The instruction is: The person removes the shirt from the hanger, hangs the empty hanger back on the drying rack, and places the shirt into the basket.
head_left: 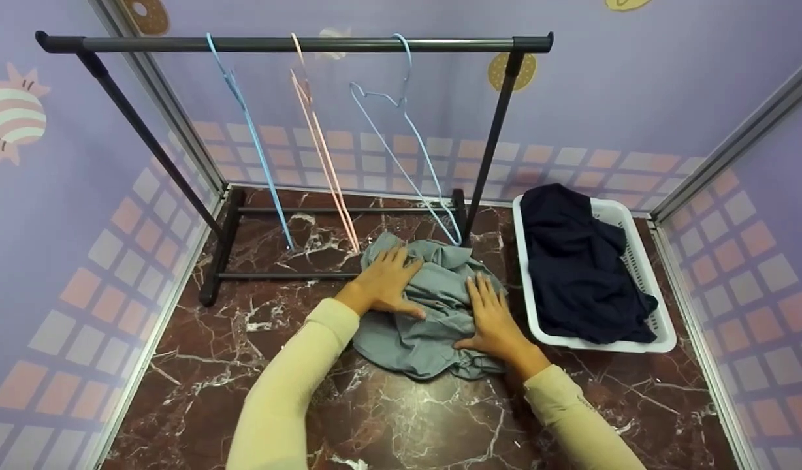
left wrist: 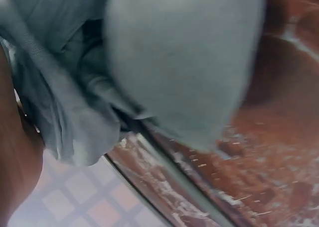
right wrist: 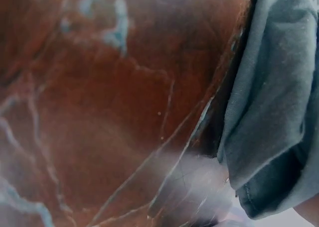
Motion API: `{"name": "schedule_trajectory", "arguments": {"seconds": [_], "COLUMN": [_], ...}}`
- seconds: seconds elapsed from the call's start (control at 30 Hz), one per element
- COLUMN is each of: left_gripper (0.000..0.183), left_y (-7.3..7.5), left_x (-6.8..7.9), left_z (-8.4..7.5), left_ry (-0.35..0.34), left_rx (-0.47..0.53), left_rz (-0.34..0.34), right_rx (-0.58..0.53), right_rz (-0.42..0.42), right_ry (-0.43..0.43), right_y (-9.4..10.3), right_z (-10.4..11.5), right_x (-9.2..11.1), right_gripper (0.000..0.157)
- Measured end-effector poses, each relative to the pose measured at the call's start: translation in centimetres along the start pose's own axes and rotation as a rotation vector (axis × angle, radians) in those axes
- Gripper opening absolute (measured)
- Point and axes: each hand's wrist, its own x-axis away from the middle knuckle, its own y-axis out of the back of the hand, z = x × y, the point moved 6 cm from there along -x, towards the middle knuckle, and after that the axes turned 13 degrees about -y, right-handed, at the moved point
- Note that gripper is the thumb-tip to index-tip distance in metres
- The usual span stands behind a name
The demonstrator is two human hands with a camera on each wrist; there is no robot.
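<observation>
A crumpled grey-green garment (head_left: 433,333) lies in a heap on the dark red marbled surface. On its upper left part rests my left hand (head_left: 391,282), fingers spread and pointing away. My right hand (head_left: 492,316) lies flat on its right side, thumb stretched inward. Loose folds of the garment (left wrist: 184,57) fill much of the left wrist view. In the right wrist view a folded edge of the garment (right wrist: 274,107) shows at the right, and that hand is mostly outside the picture.
Behind the garment stands a black clothes rack (head_left: 309,44). From its bar hang a blue hanger (head_left: 260,153), a pink hanger (head_left: 329,166) and a light blue hanger (head_left: 424,150). On the right, a white basket (head_left: 665,336) holds dark navy clothing (head_left: 571,267). Patterned walls enclose the sides.
</observation>
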Motion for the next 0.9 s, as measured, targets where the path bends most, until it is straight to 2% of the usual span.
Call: {"name": "schedule_trajectory", "arguments": {"seconds": [0.17,0.4,0.6,0.73,0.9], "left_gripper": [0.132,0.151,0.160,0.162,0.162], "left_y": [-1.2,-3.0,-4.6,-5.2,-5.1], "left_x": [2.0,4.6,6.3,6.6,6.5], "left_z": [-0.7,-2.0,-2.9,-3.0,-2.5], "left_ry": [-0.006,-0.043,-0.087,-0.105,-0.082], "left_rx": [0.029,0.005,-0.135,-0.210,-0.193], "left_rz": [0.017,0.061,0.051,0.023,-0.084], "right_rx": [-0.026,-0.019,-0.050,-0.048,-0.018], "right_rz": [-0.013,-0.084,-0.086,-0.051,-0.009], "right_ry": [0.032,0.114,0.164,0.199,0.223], "right_y": [0.1,0.6,0.7,0.4,-0.1], "right_z": [0.0,0.4,0.7,0.7,0.8], "right_x": [-0.1,0.3,0.9,1.3,1.9], "right_gripper": [0.140,0.131,0.121,0.130,0.148]}}
